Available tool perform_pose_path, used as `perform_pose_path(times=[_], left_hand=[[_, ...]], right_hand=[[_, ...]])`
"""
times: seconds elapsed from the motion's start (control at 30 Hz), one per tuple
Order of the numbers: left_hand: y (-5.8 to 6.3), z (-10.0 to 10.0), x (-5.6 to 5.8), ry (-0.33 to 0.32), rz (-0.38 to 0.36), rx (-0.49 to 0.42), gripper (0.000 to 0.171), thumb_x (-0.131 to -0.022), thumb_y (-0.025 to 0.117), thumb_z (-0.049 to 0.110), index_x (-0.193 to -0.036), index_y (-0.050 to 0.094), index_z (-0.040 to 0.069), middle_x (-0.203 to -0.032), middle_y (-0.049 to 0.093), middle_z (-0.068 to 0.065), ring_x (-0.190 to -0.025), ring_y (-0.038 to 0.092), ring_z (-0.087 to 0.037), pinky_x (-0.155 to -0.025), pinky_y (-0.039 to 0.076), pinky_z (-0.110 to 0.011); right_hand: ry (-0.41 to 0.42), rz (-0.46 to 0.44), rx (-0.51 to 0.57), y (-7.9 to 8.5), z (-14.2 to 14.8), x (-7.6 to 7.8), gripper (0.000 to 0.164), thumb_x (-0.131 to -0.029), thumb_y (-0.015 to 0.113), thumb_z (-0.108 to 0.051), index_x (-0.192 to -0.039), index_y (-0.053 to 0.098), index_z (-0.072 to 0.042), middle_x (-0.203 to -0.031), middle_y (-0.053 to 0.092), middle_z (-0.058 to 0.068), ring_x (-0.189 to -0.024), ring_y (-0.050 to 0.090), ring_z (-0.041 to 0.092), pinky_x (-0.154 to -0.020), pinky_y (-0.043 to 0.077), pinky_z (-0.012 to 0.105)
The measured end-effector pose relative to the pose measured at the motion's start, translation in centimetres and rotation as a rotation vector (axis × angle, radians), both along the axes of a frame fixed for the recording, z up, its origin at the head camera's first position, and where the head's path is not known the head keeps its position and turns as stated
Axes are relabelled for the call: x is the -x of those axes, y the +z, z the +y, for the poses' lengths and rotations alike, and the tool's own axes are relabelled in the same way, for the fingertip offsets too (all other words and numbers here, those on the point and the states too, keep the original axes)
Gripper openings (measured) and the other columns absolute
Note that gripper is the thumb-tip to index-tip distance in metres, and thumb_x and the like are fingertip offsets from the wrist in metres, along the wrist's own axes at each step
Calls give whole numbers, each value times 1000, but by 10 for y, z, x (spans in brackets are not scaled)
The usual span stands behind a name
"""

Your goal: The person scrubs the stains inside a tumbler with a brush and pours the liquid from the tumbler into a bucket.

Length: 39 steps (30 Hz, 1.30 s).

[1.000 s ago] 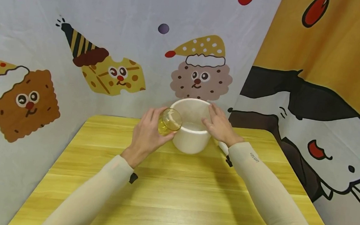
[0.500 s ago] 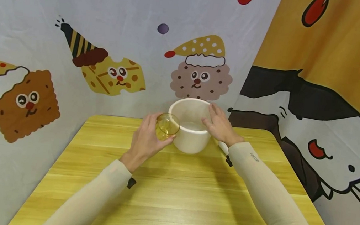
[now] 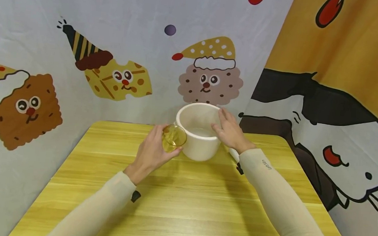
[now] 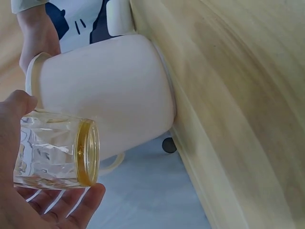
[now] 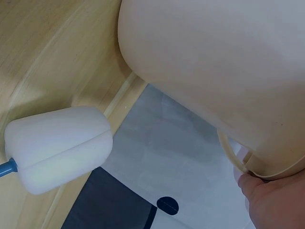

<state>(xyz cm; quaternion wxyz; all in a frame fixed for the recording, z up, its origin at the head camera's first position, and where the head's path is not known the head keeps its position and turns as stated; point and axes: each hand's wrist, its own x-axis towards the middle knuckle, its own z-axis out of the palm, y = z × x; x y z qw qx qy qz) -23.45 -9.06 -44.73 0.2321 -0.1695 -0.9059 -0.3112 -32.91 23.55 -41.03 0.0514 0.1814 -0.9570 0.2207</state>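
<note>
My left hand holds a yellow-tinted glass cup, thumb on the near side and fingers curled round the far side. The cup is just left of a white plastic bucket, overlapping its edge in the head view. In the left wrist view the cup looks clear, with an amber band at its lower end. Gripping the bucket's right rim is my right hand, its thumb reaching over the inside. Part of that grip shows at the rim in the right wrist view, where the bucket stands on the table.
A white sponge brush with a blue handle lies on the wooden table right of the bucket, partly under my right wrist. Cartoon-printed cloth hangs close behind the table and along its sides.
The left hand has lowered the cup and moved it slightly left, from beside the bucket's rim to lower along its side. The right hand and bucket stay in place.
</note>
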Motion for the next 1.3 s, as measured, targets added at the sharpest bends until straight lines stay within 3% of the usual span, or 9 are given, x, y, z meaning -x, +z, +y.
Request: perform_pose_path(times=[0.37, 0.57, 1.3], left_hand=[[-14, -3, -5, -20, -47, 2, 94, -90, 100, 51, -159, 55, 6, -143, 72, -17, -121, 78, -37, -92, 71, -55], [-19, -3, -7, -28, -92, 13, 94, -91, 99, 53, -159, 55, 6, -144, 72, -16, -125, 78, -36, -98, 71, -53], [-36, -5, -18, -35, -213, 39, 94, -90, 100, 51, -160, 55, 8, -146, 73, -17, -123, 80, -37, -98, 71, -53]], right_hand=[[-3, 2, -3, 1, -1, -1, 90, -120, 42, -52, -184, 14, 5, -195, 10, 28, -181, 14, 53, -146, 17, 72], [-4, 6, -4, 0, -1, -1, 88, -121, 43, -50, -183, 15, 6, -195, 10, 29, -180, 15, 54, -146, 16, 72], [3, -1, -4, 0, 0, -1, 89, -121, 42, -50, -183, 13, 5, -195, 9, 28, -180, 15, 54, -146, 16, 73]])
